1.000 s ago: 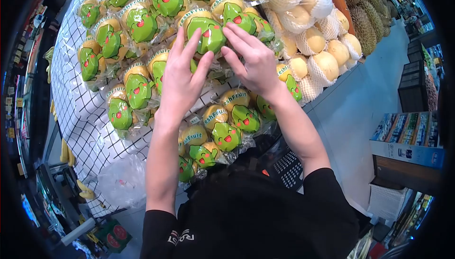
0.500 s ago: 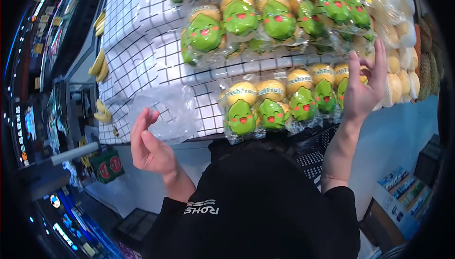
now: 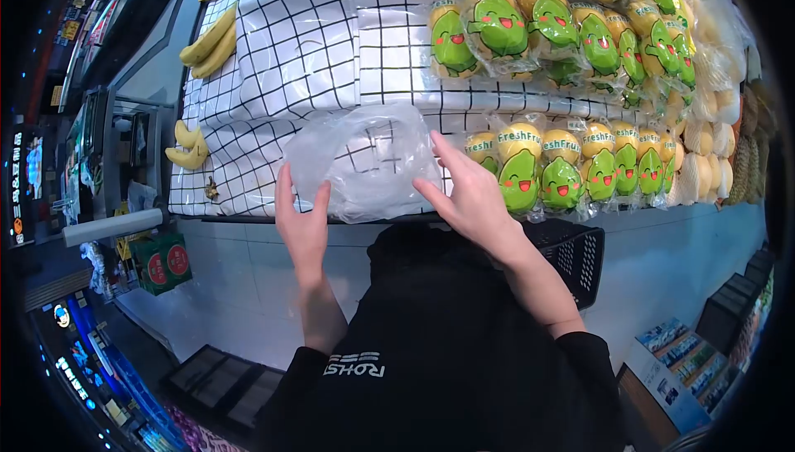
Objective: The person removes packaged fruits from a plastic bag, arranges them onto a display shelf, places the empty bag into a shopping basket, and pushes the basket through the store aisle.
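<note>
A crumpled clear plastic bag (image 3: 377, 202) lies near the front edge of the checked tablecloth (image 3: 290, 55), whose grid shows through its middle. My left hand (image 3: 303, 227) is at the bag's left side, thumb and fingers apart. On the opposite side my right hand (image 3: 474, 197) reaches to the bag's edge, its fingers spread too. Whether the fingertips touch the plastic, I cannot tell. To the right of my right hand stands a row of fruit packs (image 3: 520, 177), yellow fruit in clear wrap printed with a smiling green figure.
More wrapped packs (image 3: 498, 26) fill the back right, with pale netted fruit (image 3: 704, 162) beyond. Bananas (image 3: 214, 45) lie along the left edge. Below the table are a black basket (image 3: 584, 266) and a green carton (image 3: 161, 263).
My right hand has come left and down from above the fruit packs to the bag's right side. My left hand is now at the bag's left edge. The view has shifted left.
</note>
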Motion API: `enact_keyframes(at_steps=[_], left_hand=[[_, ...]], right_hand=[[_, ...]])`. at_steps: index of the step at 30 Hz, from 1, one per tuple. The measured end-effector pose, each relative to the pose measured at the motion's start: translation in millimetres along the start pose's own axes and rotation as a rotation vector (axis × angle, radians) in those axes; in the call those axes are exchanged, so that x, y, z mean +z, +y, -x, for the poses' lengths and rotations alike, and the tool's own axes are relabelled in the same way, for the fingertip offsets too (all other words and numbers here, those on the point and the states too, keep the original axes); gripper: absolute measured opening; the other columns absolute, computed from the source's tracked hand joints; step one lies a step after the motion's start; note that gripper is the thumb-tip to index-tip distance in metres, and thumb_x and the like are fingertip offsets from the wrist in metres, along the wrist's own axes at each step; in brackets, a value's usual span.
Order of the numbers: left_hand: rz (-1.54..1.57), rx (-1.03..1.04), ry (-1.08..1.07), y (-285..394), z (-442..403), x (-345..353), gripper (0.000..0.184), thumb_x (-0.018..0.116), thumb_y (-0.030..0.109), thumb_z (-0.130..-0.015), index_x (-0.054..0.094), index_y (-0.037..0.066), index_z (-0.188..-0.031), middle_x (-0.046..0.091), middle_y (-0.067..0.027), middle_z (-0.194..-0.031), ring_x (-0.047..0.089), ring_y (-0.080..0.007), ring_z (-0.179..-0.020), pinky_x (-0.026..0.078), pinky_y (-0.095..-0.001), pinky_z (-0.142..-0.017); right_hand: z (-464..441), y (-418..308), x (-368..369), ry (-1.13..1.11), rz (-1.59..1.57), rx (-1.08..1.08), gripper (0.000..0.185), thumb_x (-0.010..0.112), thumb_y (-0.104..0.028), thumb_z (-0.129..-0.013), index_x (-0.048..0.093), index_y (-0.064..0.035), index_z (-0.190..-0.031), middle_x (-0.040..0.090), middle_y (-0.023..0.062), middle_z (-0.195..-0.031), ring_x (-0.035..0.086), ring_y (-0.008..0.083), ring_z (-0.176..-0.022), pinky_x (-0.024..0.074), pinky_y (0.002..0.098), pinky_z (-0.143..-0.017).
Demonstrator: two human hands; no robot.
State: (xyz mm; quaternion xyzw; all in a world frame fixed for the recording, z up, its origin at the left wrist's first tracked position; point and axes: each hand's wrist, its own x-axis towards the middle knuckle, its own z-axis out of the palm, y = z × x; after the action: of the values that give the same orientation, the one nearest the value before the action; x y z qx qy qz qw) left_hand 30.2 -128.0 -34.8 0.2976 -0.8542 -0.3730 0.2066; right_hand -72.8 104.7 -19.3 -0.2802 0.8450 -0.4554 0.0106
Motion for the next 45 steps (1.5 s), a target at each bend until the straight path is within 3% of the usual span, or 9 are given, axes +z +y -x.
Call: enact_keyframes(at_steps=[4, 7, 9, 11, 20, 32, 38, 42, 45], left_hand=[[0.189, -0.085, -0.06, -37.9, -4.2, -5.4, 0.046, 0.062, 0.008, -0.091, 0.051, -0.002, -0.135, 0.063, -0.015, -0.118, 0.061, -0.0204, -0.103, 0.049, -0.0318, -0.085], [0.449, -0.138, -0.1, -41.6, -14.8, -33.1, 0.038, 0.052, 0.003, -0.094, 0.055, -0.003, -0.131, 0.066, -0.011, -0.092, 0.063, -0.016, -0.077, 0.05, -0.027, -0.071], [0.549, -0.221, -0.003, -33.0, -23.6, -48.4, 0.036, 0.043, -0.002, -0.091, 0.063, -0.004, -0.121, 0.062, -0.0068, -0.068, 0.054, -0.0101, -0.053, 0.047, -0.0245, -0.059], [0.622, -0.197, 0.006, -38.1, -28.1, -52.5, 0.032, 0.045, -0.002, -0.091, 0.064, -0.005, -0.116, 0.063, -0.008, -0.076, 0.057, -0.0107, -0.059, 0.049, -0.0242, -0.06], [0.732, -0.026, -0.037, -23.6, -29.5, -55.3, 0.017, 0.05, -0.003, -0.088, 0.066, -0.006, -0.094, 0.064, -0.0056, -0.085, 0.057, -0.0088, -0.074, 0.044, -0.021, -0.068], [0.838, -0.157, 0.216, -48.8, -32.9, -56.2, 0.014, 0.048, 0.001, -0.09, 0.062, -0.002, -0.092, 0.061, -0.0057, -0.083, 0.056, -0.0116, -0.071, 0.045, -0.0232, -0.064], [0.79, -0.124, 0.447, -64.3, -33.4, -73.5, 0.013, 0.047, 0.005, -0.092, 0.058, 0.0, -0.094, 0.058, -0.0042, -0.089, 0.056, -0.0132, -0.084, 0.047, -0.0269, -0.078], [0.748, -0.031, 0.625, -48.5, -30.6, -78.5, 0.016, 0.047, 0.015, -0.094, 0.056, 0.002, -0.095, 0.06, -0.0085, -0.098, 0.058, -0.0204, -0.09, 0.051, -0.0337, -0.079], [1.006, -0.152, 0.613, -33.6, -27.7, -94.8, 0.023, 0.044, 0.026, -0.097, 0.054, 0.005, -0.098, 0.059, -0.0104, -0.099, 0.058, -0.0255, -0.095, 0.052, -0.0386, -0.08]], right_hand=[[5.8, 0.1, 29.0, -0.154, 0.022, 0.207, 0.042, 0.065, -0.012, -0.089, 0.057, -0.0009, -0.129, 0.067, 0.0167, -0.078, 0.066, 0.0263, -0.067, 0.051, 0.0352, -0.064], [6.6, -7.3, 32.6, 0.068, -0.097, 0.217, 0.038, 0.062, -0.005, -0.085, 0.062, -0.005, -0.123, 0.062, 0.0187, -0.069, 0.06, 0.0335, -0.06, 0.0496, 0.0381, -0.06], [3.2, -12.6, 26.0, 0.137, -0.233, 0.313, 0.032, 0.057, -0.002, -0.089, 0.065, -0.0025, -0.119, 0.056, 0.0076, -0.063, 0.051, 0.0162, -0.054, 0.0444, 0.0287, -0.054], [3.3, -20.6, 19.1, 0.186, -0.398, 0.412, 0.029, 0.054, -0.003, -0.093, 0.066, -0.0026, -0.119, 0.048, -0.0036, -0.061, 0.046, 0.0034, -0.057, 0.039, 0.0221, -0.051], [18.0, -48.9, 18.7, 0.203, -0.566, 0.409, 0.022, 0.049, -0.002, -0.094, 0.068, 0.0019, -0.104, 0.053, -0.0027, -0.063, 0.047, 0.003, -0.056, 0.0394, 0.0204, -0.052], [39.1, -56.8, 28.4, -0.157, -0.366, -0.009, 0.016, 0.063, -0.003, -0.088, 0.069, 0.0016, -0.102, 0.066, 0.0109, -0.079, 0.062, 0.0206, -0.066, 0.0481, 0.0291, -0.061], [41.2, -75.1, 16.4, -0.387, -0.582, -0.09, 0.012, 0.069, -0.006, -0.086, 0.072, -0.0002, -0.095, 0.064, 0.0084, -0.071, 0.062, 0.022, -0.064, 0.0464, 0.0323, -0.057], [36.0, -76.4, 10.4, -0.459, -0.66, -0.238, 0.03, 0.083, -0.016, -0.074, 0.073, -0.0015, -0.099, 0.063, 0.0061, -0.073, 0.06, 0.0217, -0.064, 0.0464, 0.0316, -0.058], [35.7, -68.6, 20.4, -0.334, -0.631, -0.211, 0.052, 0.087, -0.022, -0.07, 0.069, -0.0003, -0.113, 0.067, 0.0118, -0.1, 0.065, 0.0247, -0.086, 0.0511, 0.0312, -0.073]])
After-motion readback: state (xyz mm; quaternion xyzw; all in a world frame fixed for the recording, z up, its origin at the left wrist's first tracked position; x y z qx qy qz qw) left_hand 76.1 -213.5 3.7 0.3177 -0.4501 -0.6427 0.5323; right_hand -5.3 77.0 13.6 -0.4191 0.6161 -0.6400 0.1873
